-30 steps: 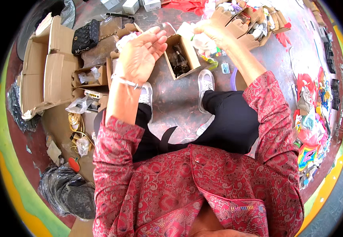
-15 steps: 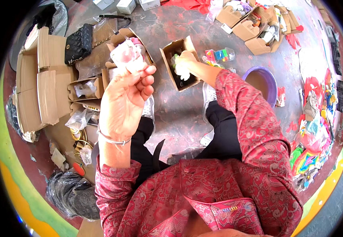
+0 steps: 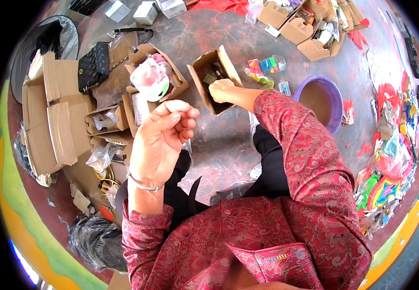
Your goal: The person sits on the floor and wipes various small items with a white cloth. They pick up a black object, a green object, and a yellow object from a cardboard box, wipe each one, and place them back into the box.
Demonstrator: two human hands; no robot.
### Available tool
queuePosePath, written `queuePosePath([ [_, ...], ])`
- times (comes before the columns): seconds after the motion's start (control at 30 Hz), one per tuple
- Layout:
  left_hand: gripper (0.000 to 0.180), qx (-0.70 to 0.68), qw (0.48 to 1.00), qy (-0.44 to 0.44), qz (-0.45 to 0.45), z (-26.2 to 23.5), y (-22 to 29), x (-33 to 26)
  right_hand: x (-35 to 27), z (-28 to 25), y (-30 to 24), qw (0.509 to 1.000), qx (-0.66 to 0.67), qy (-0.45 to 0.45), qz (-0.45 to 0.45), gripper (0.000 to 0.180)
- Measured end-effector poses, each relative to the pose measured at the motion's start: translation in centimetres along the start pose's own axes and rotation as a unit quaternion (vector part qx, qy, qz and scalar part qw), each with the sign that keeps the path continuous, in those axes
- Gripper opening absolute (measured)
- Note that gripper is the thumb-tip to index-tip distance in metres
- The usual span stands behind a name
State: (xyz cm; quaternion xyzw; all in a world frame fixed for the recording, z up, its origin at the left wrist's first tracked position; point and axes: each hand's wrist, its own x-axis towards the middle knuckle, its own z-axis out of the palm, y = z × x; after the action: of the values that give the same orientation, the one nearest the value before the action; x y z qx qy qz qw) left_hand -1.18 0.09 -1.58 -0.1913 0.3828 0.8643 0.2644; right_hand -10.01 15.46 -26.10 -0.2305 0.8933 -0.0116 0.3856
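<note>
My right hand [image 3: 221, 91] reaches into an open cardboard box [image 3: 196, 75] on the floor in front of me. Its fingers are curled closed, and what they grip, if anything, is hidden. Some dark and greenish items [image 3: 212, 76] show inside that box. My left hand [image 3: 165, 129] is raised palm up, fingers curled in toward the thumb, with nothing visible in it. Just beyond it, a rounded pink, white and green item [image 3: 150, 81] sits at another open cardboard box [image 3: 174, 87].
Small colourful packets [image 3: 269, 65] lie right of the box. A purple basin [image 3: 337, 104] of brownish water stands further right, near a heap of colourful items [image 3: 388, 164]. Cardboard boxes [image 3: 62, 121] and a black quilted bag [image 3: 92, 67] are at left, more boxes [image 3: 298, 30] far right.
My left hand has drawn back toward me, so a gap shows between it and the pink item. The white and green thing at my right hand is out of sight; that hand sits lower in the box.
</note>
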Motion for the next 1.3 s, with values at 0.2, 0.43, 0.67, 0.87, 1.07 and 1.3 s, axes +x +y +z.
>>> queuePosePath([
  [0.2,0.015,0.037,0.999,0.024,-0.015,0.6,-0.4,0.3,3.2,0.2,-0.7,0.995,0.038,-0.064,0.062,0.028],
  [0.43,0.017,0.042,0.998,0.031,-0.019,0.5,-0.9,1.2,5.5,2.2,-1.1,0.973,0.184,-0.007,0.142,0.027],
  [0.67,0.016,0.053,0.998,0.024,-0.032,0.4,-1.5,1.7,-3.0,-9.2,9.1,0.899,0.357,0.041,-0.25,0.025],
  [0.87,0.016,0.057,0.997,0.032,-0.04,1.4,-2.3,2.0,-9.2,-7.2,18.3,0.929,0.097,0.282,0.22,0.023],
  [1.07,0.017,0.076,0.993,0.046,-0.077,1.9,-3.6,3.8,-3.3,4.9,18.1,0.95,0.092,0.229,0.193,0.016],
  [1.3,0.014,0.056,0.988,0.074,-0.12,1.5,-5.4,4.1,0.0,8.3,16.3,0.974,-0.009,0.162,0.157,0.015],
])
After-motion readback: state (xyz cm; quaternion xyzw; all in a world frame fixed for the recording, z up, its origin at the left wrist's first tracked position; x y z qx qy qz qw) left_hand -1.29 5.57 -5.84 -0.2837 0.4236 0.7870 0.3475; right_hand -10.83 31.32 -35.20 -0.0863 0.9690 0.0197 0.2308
